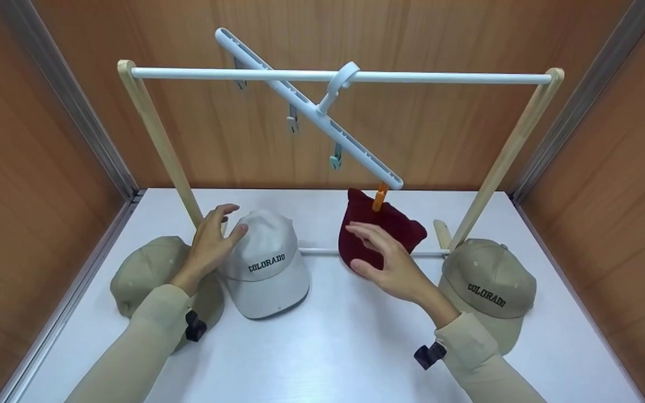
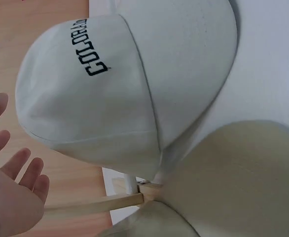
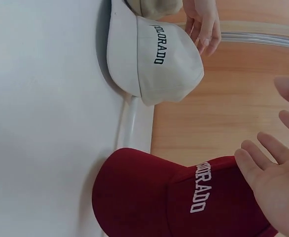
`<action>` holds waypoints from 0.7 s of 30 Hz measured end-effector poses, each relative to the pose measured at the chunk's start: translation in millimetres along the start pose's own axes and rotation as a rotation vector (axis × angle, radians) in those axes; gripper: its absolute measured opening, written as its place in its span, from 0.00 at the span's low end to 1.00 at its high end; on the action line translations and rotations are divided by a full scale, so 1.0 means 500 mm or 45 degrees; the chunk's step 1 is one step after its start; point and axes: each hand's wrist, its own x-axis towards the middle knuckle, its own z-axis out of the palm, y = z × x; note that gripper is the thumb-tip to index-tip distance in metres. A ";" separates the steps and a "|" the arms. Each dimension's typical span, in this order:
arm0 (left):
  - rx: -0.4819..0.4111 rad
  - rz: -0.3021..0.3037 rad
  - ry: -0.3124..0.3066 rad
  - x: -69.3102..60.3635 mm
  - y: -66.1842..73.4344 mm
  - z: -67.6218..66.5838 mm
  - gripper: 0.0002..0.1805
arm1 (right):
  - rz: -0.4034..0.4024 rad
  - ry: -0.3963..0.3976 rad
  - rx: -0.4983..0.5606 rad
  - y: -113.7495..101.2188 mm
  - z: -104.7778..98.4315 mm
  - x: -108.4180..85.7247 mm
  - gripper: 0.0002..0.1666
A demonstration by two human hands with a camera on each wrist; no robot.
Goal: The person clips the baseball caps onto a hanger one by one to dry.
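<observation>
A maroon baseball cap [image 1: 360, 210] hangs by an orange clip [image 1: 379, 200] from the low front end of a pale blue clip hanger [image 1: 350, 141]. My right hand [image 1: 394, 266] hovers beside this cap with its fingers spread loosely and holds nothing. On the table stands a white cap [image 1: 266, 288] lettered COLORADO. Over its left side, my left hand [image 1: 210, 246] is raised with relaxed fingers and an empty palm; the left wrist view shows a gap between that hand and the white cap [image 2: 95, 103]. Lettering also shows on the maroon cap [image 3: 134, 192] in the right wrist view.
The hanger hooks over the top rail [image 1: 440, 77] of a wooden-legged rack, tilted, with several other clips dangling bare. An olive cap [image 1: 152, 268] lies at the left, partly behind my left arm. Another olive cap [image 1: 487, 280] sits by the right leg [image 1: 501, 168]. Wood panels enclose the table.
</observation>
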 end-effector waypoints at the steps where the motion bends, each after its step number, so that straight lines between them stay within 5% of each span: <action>1: 0.001 0.000 -0.012 0.001 -0.004 0.000 0.31 | 0.001 0.002 0.005 0.002 0.001 0.000 0.35; 13: -0.038 -0.061 -0.167 0.007 -0.034 0.006 0.34 | 0.002 -0.008 0.045 0.006 0.015 0.004 0.35; 21: -0.131 -0.066 -0.175 0.003 -0.031 0.016 0.29 | 0.054 -0.030 0.041 0.022 0.026 0.000 0.35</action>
